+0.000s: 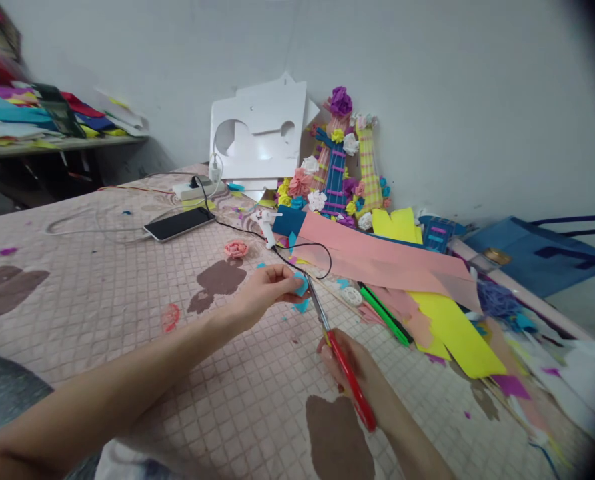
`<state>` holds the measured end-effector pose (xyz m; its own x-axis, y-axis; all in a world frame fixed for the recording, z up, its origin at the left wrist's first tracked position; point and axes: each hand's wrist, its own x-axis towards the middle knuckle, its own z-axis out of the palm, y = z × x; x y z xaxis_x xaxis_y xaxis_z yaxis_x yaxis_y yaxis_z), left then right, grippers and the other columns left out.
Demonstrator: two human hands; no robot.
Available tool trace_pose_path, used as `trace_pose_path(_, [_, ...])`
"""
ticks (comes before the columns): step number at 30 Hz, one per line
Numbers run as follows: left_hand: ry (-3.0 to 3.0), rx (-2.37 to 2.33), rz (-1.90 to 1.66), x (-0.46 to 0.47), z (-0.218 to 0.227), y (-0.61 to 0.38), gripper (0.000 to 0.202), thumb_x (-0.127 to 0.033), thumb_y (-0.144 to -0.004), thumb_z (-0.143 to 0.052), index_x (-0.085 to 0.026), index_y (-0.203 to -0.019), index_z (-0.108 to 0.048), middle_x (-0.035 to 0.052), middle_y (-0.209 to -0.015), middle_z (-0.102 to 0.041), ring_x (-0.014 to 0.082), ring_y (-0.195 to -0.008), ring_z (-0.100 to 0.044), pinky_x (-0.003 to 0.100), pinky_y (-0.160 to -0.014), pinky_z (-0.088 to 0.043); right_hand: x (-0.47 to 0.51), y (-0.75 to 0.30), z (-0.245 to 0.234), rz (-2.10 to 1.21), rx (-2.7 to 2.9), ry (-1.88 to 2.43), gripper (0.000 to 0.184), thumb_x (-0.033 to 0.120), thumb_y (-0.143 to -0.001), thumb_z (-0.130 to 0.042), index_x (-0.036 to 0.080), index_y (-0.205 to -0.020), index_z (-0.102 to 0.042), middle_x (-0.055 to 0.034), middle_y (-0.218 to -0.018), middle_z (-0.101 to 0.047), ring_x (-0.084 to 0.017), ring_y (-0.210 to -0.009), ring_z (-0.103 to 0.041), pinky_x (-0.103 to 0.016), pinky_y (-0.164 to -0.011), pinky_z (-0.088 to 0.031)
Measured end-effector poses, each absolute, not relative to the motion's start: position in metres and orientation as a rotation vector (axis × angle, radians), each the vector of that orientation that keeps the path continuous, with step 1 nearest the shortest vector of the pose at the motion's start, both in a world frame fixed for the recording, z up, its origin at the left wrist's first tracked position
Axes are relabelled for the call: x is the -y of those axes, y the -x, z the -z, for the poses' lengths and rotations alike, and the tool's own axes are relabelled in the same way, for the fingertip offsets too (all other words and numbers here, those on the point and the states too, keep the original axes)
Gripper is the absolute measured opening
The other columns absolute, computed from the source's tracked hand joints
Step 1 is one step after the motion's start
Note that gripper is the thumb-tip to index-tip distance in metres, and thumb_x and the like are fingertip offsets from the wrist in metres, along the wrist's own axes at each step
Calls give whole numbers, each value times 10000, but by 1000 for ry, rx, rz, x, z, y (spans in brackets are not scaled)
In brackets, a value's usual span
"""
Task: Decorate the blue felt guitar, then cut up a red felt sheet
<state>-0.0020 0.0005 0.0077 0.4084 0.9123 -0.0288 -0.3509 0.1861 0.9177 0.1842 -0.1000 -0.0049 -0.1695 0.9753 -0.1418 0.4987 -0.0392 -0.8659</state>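
Blue paper (301, 285) at scissors' (341, 357) tips

Phone (180, 225) flat on worktop (227, 407). Pink flower (236, 249) lies beyond left hand (272, 288), whose thumb and fingers pinch the paper above the worktop. Blade tips just beside it; contact unclear. Right hand (365, 365): fingers curled round red handles. Pink strip (377, 257) farther right.

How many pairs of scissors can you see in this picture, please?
1: the red-handled scissors in the right hand, blades close to the blue paper in the left hand. Others could be hidden beneath the yellow paper.
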Motion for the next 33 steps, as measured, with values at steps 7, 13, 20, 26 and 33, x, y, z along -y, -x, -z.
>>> trace_pose_path(7, [-1035,-685,-1001,-1,-9,2,271,-298,-710,-738,-126,-679,-531,42,-733,-683,121,-681,-651,284,-725,-517,100,-185,6,-1077,1691,1575,263,425,-853,-504,208,-725,-425,40,-638,-471,-83,-495,-385,-207,-438,-331])
trace_pose_path(13, [-1023,-684,-1004,-1,-9,2,275,-296,-705,-741,-130,-681,-524,32,-718,-673,118,-674,-644,286,-728,-516,98,-186,9,-1076,1673,1592,255,412,-855,-498,207,-723,-423,43,-637,-452,-83,-511,-366,-209,-448,-318])
trace_pose_path(20, [-1027,-681,-1000,0,-9,2,275,-302,-708,-742,-129,-685,-529,31,-720,-669,118,-676,-643,296,-742,-515,99,-186,7,-1064,1689,1563,282,441,-838,-531,204,-721,-430,42,-643,-451,-91,-543,-384,-214,-479,-327])
trace_pose_path(26, [-1031,-682,-998,0,-11,3,266,-293,-709,-738,-132,-683,-528,31,-720,-674,117,-665,-644,293,-731,-515,99,-185,5,-1094,1682,1566,305,473,-821,-540,207,-718,-434,53,-622,-405,-85,-513,-354,-214,-458,-316])
trace_pose_path(33, [-1027,-664,-982,-2,-11,4,254,-280,-707,-742,-125,-697,-541,49,-736,-684,147,-710,-673,293,-719,-517,99,-188,8,-1070,1689,1560,317,488,-828,-521,207,-711,-433,41,-630,-433,-97,-554,-385,-220,-498,-331])
